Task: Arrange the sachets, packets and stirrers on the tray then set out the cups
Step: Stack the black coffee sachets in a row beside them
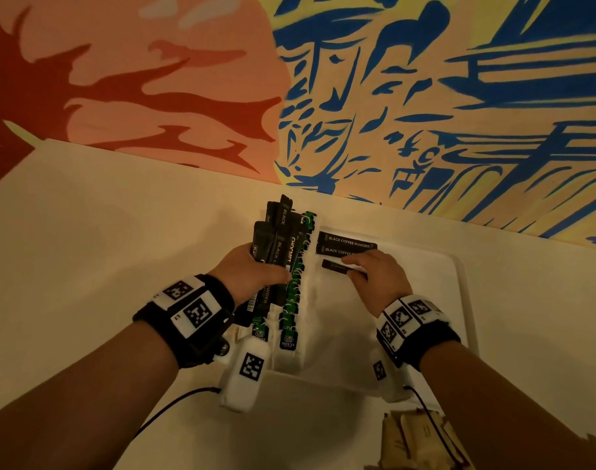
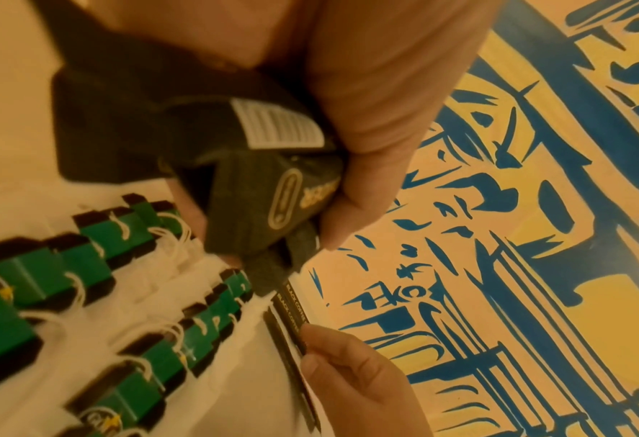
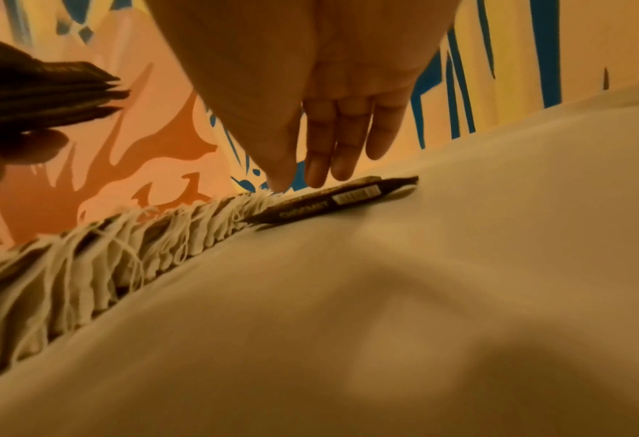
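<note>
We find the left hand (image 1: pixel 252 266) clasped round a fan of black coffee sachets (image 1: pixel 276 239) above the tea bags (image 1: pixel 294 293). The right hand (image 1: pixel 379 279), fingers nearly straight, presses a third sachet (image 1: pixel 337 267) onto the white tray (image 1: pixel 459 283) below two laid ones (image 1: pixel 347 244). We advise keeping it parallel, ends aligned, before releasing.

A shallow white rectangular tray (image 1: pixel 461 276) holds two overlapping rows of green-tagged white tea bags (image 1: pixel 294 286) along its left side. Right of them, near the far edge, two flat black coffee-powder sachets (image 1: pixel 347 244) lie side by side, with a third black sachet (image 1: pixel 335 266) just below. A fanned bundle of black sachets (image 1: pixel 276 239) stands upright above the tray's left edge.
</note>
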### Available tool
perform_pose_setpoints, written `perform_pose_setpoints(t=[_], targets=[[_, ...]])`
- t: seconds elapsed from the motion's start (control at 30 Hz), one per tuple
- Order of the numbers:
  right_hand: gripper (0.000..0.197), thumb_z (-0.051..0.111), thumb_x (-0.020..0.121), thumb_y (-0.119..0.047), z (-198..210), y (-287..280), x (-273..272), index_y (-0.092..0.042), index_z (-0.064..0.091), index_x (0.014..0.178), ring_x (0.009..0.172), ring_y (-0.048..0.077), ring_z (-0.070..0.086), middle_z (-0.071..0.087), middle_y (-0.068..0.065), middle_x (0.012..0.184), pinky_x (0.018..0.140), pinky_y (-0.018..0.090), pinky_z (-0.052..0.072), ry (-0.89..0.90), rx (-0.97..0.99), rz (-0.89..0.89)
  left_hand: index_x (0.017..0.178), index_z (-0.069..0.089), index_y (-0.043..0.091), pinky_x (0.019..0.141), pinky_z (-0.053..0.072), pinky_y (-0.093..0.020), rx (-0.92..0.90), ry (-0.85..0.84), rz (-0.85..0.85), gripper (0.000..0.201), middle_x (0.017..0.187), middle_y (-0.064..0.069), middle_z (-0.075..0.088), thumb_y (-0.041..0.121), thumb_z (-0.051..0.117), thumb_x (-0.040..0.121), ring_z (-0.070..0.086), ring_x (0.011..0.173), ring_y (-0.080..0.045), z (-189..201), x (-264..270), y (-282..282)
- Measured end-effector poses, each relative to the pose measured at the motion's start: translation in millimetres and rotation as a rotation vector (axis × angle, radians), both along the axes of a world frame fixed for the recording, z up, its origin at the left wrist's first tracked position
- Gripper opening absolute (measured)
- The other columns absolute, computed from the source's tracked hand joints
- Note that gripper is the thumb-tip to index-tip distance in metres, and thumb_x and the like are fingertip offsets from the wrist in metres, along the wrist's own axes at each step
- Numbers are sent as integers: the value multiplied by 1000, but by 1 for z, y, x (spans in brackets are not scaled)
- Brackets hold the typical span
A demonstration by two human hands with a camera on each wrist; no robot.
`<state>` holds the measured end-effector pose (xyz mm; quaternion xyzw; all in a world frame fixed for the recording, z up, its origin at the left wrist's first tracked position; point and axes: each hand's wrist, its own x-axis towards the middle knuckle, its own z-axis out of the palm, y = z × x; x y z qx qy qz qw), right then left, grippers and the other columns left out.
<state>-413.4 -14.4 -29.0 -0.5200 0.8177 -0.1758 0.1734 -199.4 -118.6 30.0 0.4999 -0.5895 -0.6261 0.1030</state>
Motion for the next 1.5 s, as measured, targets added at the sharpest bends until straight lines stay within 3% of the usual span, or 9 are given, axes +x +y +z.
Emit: perform_pose_setpoints(t=[0.1, 0.37, 0.63, 0.8, 0.93, 1.07, 1.27, 1.4, 1.5], targets=[[31, 51, 94, -23, 1, 10, 7, -23, 60, 125, 113, 22, 48, 56, 1, 121, 98, 31, 40, 65, 34, 67, 92, 68, 11, 84, 55, -42, -2, 8, 20, 20, 86, -10, 69, 8, 76, 75, 66, 85, -29, -1, 1, 0], [57, 45, 96, -27, -8, 27, 21, -17, 26, 148, 134, 19, 29, 27, 0, 149, 111, 30, 29, 115, 220, 110, 93, 68, 12, 85, 55, -44, -28, 13, 5, 21, 89, -11, 70, 8, 76, 74, 66, 89, -31, 0, 2, 3], [58, 40, 99, -24, -4, 19, 22, -14, 18, 151, 146, 20, 9, 7, 1, 159, 119, 32, 15, 87, 268, 172, 92, 67, 10, 84, 55, -48, -34, 12, 27, 21, 89, -16, 70, 8, 77, 73, 66, 88, -34, 4, 11, 0], [53, 44, 97, -23, -2, 19, 15, -18, 29, 148, 145, 20, 16, 14, 0, 158, 118, 32, 17, 46, 228, 197, 91, 68, 10, 82, 56, -44, -23, 21, 19, 24, 85, -13, 70, 10, 79, 70, 67, 84, -31, 5, 9, 2], [53, 49, 94, -16, 0, 23, 9, -19, 34, 145, 143, 21, 21, 20, 3, 155, 117, 29, 18, -17, 92, 101, 95, 68, 11, 80, 56, -40, -9, 25, 1, 24, 89, -11, 70, 8, 77, 73, 67, 87, -30, 3, 5, 6], [64, 50, 93, -16, 3, 24, 3, -18, 19, 149, 143, 21, 19, 15, 6, 156, 116, 30, 16, -74, 118, -57, 98, 66, 9, 65, 56, -36, 11, 9, -23, 25, 88, -14, 68, 7, 75, 75, 66, 78, -28, 4, 2, 10], [78, 51, 88, -10, -1, 24, 4, -24, 6, 150, 138, 18, 30, 21, 1, 154, 110, 28, 24, -238, 125, -115, 95, 65, 11, 63, 56, -36, 18, 2, -42, 23, 87, -14, 68, 7, 75, 75, 66, 77, -28, 7, 2, 13], [60, 53, 91, -12, 9, 24, 11, -18, 28, 145, 128, 16, 39, 38, 3, 143, 111, 30, 30, -192, -135, -78, 93, 65, 10, 62, 53, -34, 33, -3, -58, 22, 84, -14, 68, 7, 75, 75, 65, 73, -28, 7, 2, 14], [30, 51, 96, -28, 34, 18, 30, -27, 54, 126, 110, 5, 52, 57, -6, 122, 98, 24, 43, -411, -218, -28, 94, 67, 10, 68, 57, -39, 33, 0, -84, 22, 87, -16, 70, 7, 75, 74, 67, 76, -30, 8, -1, 17]])
